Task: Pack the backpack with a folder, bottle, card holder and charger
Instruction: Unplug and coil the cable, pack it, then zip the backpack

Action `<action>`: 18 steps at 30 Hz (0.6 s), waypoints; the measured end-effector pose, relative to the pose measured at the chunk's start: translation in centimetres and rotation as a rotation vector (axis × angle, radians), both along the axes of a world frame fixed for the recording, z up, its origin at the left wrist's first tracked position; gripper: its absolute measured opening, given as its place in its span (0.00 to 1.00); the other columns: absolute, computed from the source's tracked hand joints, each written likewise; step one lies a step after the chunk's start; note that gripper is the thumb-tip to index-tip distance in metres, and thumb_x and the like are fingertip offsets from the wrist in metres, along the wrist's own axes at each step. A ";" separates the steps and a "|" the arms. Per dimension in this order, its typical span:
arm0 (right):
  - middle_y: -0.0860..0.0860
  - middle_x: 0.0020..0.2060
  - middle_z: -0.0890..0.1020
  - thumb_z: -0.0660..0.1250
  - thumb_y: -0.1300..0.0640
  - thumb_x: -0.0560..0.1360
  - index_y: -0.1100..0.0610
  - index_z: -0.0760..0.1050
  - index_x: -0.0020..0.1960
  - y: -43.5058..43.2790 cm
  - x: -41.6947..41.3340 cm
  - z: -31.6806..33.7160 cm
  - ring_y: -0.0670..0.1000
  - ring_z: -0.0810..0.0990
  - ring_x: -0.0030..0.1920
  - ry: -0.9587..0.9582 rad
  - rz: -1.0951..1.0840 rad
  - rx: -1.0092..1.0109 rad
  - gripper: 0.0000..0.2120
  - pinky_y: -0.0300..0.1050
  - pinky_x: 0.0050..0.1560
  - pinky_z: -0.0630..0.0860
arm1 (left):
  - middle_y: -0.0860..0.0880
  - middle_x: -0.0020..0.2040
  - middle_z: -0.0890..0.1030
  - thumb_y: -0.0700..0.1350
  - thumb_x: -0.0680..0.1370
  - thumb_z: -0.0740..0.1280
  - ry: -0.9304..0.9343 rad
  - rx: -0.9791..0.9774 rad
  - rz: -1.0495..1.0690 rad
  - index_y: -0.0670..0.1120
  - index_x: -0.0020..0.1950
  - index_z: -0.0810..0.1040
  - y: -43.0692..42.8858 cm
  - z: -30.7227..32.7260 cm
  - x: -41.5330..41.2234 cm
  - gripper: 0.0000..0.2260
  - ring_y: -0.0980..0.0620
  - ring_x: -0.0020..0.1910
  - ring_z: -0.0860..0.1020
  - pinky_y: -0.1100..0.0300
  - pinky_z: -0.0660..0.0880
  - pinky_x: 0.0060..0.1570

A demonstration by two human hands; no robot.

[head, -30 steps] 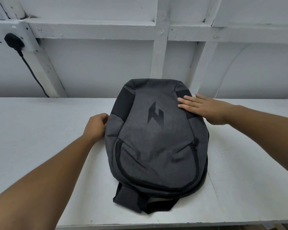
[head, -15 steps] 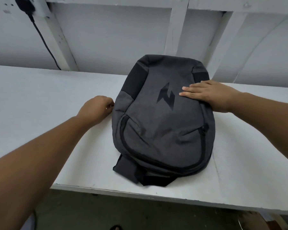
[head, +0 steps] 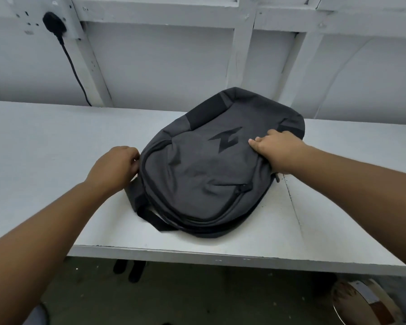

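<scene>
A dark grey backpack (head: 211,174) lies flat on the white table (head: 56,146), front side up, its top tilted toward the far right. Its zips look closed, and black straps stick out at its near left. My left hand (head: 115,167) sits at the bag's left edge with its fingers curled against the zip seam; what they pinch is hidden. My right hand (head: 279,151) lies on the bag's upper right part, fingers bent and gripping the fabric near the black logo (head: 225,141).
A black plug (head: 54,22) sits in a wall socket at the far left, its cable running down behind the table. The table's front edge (head: 197,254) is close to me. Below it are a round container (head: 361,303) and dark items (head: 129,269) on the floor.
The backpack has turned so its top points more to the right. My right hand went from lying flat to gripping the fabric. The view has tipped down, showing the floor.
</scene>
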State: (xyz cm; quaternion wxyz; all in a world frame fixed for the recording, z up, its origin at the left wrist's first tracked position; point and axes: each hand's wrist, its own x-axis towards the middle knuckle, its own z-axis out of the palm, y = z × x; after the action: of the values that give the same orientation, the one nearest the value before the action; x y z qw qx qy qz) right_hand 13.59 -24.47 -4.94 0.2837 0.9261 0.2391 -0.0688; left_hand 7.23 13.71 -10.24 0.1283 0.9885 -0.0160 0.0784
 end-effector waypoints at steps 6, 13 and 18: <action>0.55 0.59 0.80 0.75 0.46 0.70 0.61 0.59 0.77 3.4 -2.5 0.5 0.57 0.79 0.56 -0.027 -0.095 -0.046 0.44 0.47 0.43 0.70 | 0.45 0.40 0.79 0.41 0.80 0.64 -0.063 -0.038 0.070 0.40 0.43 0.78 0.3 1.1 -1.6 0.08 0.43 0.40 0.76 0.49 0.74 0.38; 0.58 0.60 0.80 0.76 0.33 0.64 0.68 0.49 0.79 6.4 -3.6 0.8 0.59 0.81 0.57 -0.049 -0.208 0.131 0.62 0.49 0.50 0.75 | 0.47 0.37 0.81 0.42 0.78 0.67 -0.054 -0.156 0.117 0.43 0.40 0.79 -0.9 -0.4 -5.1 0.07 0.45 0.38 0.77 0.48 0.77 0.39; 0.57 0.58 0.80 0.77 0.34 0.65 0.66 0.43 0.80 7.3 -3.5 -0.4 0.59 0.82 0.54 -0.081 -0.239 0.199 0.64 0.50 0.51 0.78 | 0.47 0.37 0.82 0.43 0.79 0.67 -0.042 -0.305 0.200 0.43 0.41 0.78 -3.6 -1.8 -5.3 0.08 0.45 0.38 0.79 0.49 0.77 0.38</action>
State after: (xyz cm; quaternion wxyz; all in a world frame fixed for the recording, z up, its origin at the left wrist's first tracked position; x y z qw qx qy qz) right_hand 10.09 -17.16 -5.37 0.1896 0.9735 0.1211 -0.0404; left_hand 1.96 10.14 -12.05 0.2679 0.9524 0.0919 0.1131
